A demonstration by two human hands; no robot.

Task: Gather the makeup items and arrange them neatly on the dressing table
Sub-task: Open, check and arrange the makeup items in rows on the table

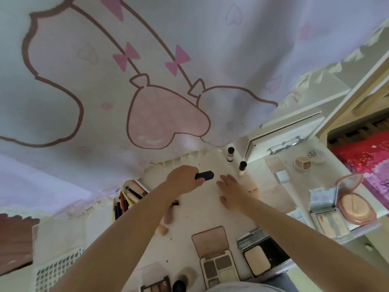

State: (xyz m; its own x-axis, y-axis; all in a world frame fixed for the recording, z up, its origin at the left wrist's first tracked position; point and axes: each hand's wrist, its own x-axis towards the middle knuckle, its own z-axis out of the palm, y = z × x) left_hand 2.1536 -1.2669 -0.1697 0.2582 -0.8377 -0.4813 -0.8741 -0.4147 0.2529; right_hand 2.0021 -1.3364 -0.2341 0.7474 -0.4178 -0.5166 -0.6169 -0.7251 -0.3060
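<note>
Of the makeup on the surface [210,209], the largest pieces are the hinged cases. The open eyeshadow palette [217,259] at the near edge lies flat with its lid thrown back; it is likely rigid plastic, light, and its pressed pans would probably crack if dropped, so I would close it and lift it by the long sides. Just beside it toward the right edge, a black-framed powder compact [260,257] lies open and looks equally fragile. Further right, near the right edge, lie a silver palette [327,216] and a round pink compact [355,204], both open, the pink one showing a peach puff. A small round three-pan pot [302,162] sits toward the far right corner.

At the left edge an open case [131,197] holds pencils and stick-shaped items, packed together at a slant; how many I cannot tell.

Near the far edge stand two small black-capped bottles [231,154], one of them [242,167] with a pale body, upright and apart. They are probably light and easy to tip, best pinched low round the body.

The left hand [183,180] is curled round a dark blue tube [205,175], which pokes out sideways above the middle of the surface; it seems stiff, smooth and light, held round its length. The right hand [232,191] lies flat with fingers spread, holding nothing, resting on the surface just beside the tube.
</note>
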